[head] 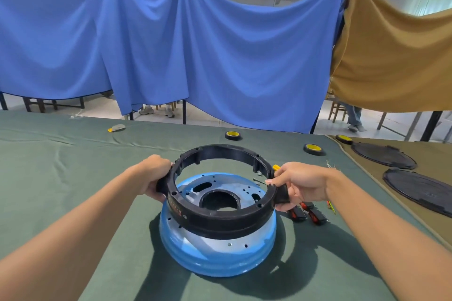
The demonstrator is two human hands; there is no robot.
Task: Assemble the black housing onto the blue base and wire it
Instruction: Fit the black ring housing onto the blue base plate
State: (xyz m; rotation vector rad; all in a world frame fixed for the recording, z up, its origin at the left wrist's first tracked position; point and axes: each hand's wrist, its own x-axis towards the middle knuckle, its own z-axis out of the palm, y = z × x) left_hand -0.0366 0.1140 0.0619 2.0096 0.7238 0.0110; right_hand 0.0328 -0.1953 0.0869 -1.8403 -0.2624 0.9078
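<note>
Gripping opposite side handles, both hands point(156, 176) point(299, 184) hold the black housing point(220, 212) tilted over the blue base point(217, 252).

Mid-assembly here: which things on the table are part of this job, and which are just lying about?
In the job: black housing, gripped by left hand and right hand; blue base under it; red-handled tools beside it, probably.

Lying about: three tape rolls; two black covers on the brown cloth; small grey-yellow item at the far edge.

black housing point(221, 221), blue base point(215, 255), green tablecloth point(73, 168)
</note>
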